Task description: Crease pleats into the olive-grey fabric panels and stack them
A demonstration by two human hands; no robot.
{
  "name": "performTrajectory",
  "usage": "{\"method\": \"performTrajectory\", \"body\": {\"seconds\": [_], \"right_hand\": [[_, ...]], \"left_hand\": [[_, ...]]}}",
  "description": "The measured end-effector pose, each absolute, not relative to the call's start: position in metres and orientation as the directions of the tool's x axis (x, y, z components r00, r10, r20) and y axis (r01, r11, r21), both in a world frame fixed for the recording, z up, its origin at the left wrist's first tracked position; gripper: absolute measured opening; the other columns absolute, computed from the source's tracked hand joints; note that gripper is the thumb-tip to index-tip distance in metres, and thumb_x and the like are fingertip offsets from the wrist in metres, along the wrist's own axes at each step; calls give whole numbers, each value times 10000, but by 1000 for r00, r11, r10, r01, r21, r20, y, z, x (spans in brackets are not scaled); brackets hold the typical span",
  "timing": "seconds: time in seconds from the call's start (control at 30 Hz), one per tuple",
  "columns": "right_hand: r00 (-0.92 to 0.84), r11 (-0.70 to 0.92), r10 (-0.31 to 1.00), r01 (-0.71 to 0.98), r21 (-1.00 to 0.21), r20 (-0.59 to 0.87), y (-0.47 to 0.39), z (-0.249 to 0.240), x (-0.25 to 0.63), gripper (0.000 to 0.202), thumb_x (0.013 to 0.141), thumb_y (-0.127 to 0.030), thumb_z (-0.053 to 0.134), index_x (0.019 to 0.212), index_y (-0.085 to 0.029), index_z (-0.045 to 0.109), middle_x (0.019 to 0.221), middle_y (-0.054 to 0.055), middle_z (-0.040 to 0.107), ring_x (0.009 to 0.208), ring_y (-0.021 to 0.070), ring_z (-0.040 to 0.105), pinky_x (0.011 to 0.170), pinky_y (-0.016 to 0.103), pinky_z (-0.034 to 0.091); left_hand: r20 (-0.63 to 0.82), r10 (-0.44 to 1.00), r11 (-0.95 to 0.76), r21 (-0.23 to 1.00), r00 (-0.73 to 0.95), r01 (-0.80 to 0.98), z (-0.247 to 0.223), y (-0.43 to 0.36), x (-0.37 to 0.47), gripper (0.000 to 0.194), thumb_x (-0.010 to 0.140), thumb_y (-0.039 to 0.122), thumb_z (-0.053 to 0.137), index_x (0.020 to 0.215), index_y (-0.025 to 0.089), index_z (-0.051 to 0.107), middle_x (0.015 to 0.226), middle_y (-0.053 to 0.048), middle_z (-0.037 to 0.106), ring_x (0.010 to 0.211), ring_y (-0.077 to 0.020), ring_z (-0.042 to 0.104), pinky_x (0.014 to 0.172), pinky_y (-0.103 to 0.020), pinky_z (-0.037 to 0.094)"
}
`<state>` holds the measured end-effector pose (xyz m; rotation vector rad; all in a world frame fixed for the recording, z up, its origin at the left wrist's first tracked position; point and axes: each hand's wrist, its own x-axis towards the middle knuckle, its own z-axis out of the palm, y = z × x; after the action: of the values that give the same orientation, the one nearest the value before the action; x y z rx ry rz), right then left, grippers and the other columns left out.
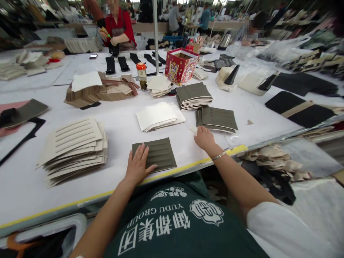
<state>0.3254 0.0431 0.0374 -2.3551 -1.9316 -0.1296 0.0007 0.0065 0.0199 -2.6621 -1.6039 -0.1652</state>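
Flat on the left part of a dark grey-green ribbed panel (161, 154) lies my left hand (138, 164), fingers spread. My right hand (204, 139) is closed around a small whitish piece (193, 129) that pokes out past the fingertips, just in front of a short stack of grey-green panels (220, 119). Behind that stands a taller stack with a grey-green top (193, 91). White sheets (158, 115) are piled beyond the panel under my left hand. A tall stack of beige ribbed panels (76, 143) rises to the left.
A red patterned box (181, 66), a jar with an orange lid (142, 76) and a row of brown-edged pieces (99, 91) stand farther back. Black pieces (299, 109) lie at the right. Yellow tape (185, 166) runs along the near table edge. Across the table, a person in red holds something.
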Motion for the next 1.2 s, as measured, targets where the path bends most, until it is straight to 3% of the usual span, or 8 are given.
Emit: {"method": "performTrajectory", "body": {"seconds": [0.1, 0.2, 0.33, 0.43, 0.5, 0.63, 0.77, 1.2], "right_hand": [[190, -188, 982, 979, 81, -15, 46, 33, 334, 325, 797, -69, 380, 1087, -23, 519, 1042, 254, 567, 975, 304, 546, 746, 394, 446], [143, -141, 989, 989, 36, -38, 46, 32, 318, 247, 762, -92, 421, 969, -64, 552, 999, 222, 577, 927, 279, 556, 729, 352, 435], [210, -178, 976, 922, -345, 59, 56, 46, 290, 153, 764, -247, 443, 824, -147, 541, 769, 79, 596, 711, 191, 556, 649, 293, 420], [293, -74, 933, 722, -688, 207, 70, 59, 265, 198, 799, -349, 393, 757, -185, 497, 608, -15, 514, 591, 143, 502, 579, 259, 404], [302, 19, 920, 605, -796, 251, 81, 62, 249, 242, 824, -386, 357, 740, -192, 476, 575, -32, 482, 563, 130, 490, 571, 250, 406], [162, 142, 925, 694, -706, 345, 101, 58, 229, 296, 862, -356, 283, 724, -185, 481, 692, 39, 558, 699, 163, 537, 676, 279, 419], [148, 78, 923, 832, -549, 355, 107, 49, 226, 361, 894, -385, 242, 780, -170, 508, 801, 104, 587, 765, 195, 547, 697, 294, 415], [33, 37, 991, 870, -492, 132, 62, 64, 224, 268, 875, -334, 380, 806, -157, 569, 665, 47, 606, 661, 155, 593, 656, 239, 430]], "left_hand": [[26, 879, -477, 54, 477, 877, 10, 25, 11, 762, 795, 622, 400, 1370, 130, 312, 1452, -134, 252, 1332, -279, 234, 1078, -489, 147], [18, 888, -460, 62, 460, 886, 3, 30, 19, 789, 788, 644, 380, 1374, 121, 304, 1454, -140, 244, 1337, -285, 216, 1080, -490, 130], [38, 896, -443, 77, 442, 893, 3, 29, 22, 798, 777, 659, 381, 1370, 128, 316, 1455, -146, 242, 1339, -290, 208, 1081, -476, 125], [58, 906, -423, 93, 419, 902, 4, 29, 21, 817, 744, 681, 418, 1357, 147, 347, 1456, -159, 234, 1342, -299, 196, 1080, -459, 139], [67, 907, -420, 102, 415, 902, 4, 31, 20, 816, 733, 686, 435, 1349, 156, 362, 1454, -159, 239, 1341, -297, 199, 1079, -453, 147], [87, 912, -408, 109, 400, 907, 2, 33, 20, 738, 779, 641, 408, 1338, 161, 379, 1444, -146, 273, 1329, -273, 241, 1080, -431, 160], [102, 928, -369, 114, 359, 922, 1, 33, 22, 676, 832, 580, 354, 1343, 137, 368, 1437, -141, 291, 1325, -259, 257, 1084, -422, 155], [79, 940, -341, 134, 333, 930, 2, 34, 27, 687, 824, 577, 362, 1335, 119, 375, 1440, -154, 277, 1327, -271, 247, 1082, -447, 153]]}}
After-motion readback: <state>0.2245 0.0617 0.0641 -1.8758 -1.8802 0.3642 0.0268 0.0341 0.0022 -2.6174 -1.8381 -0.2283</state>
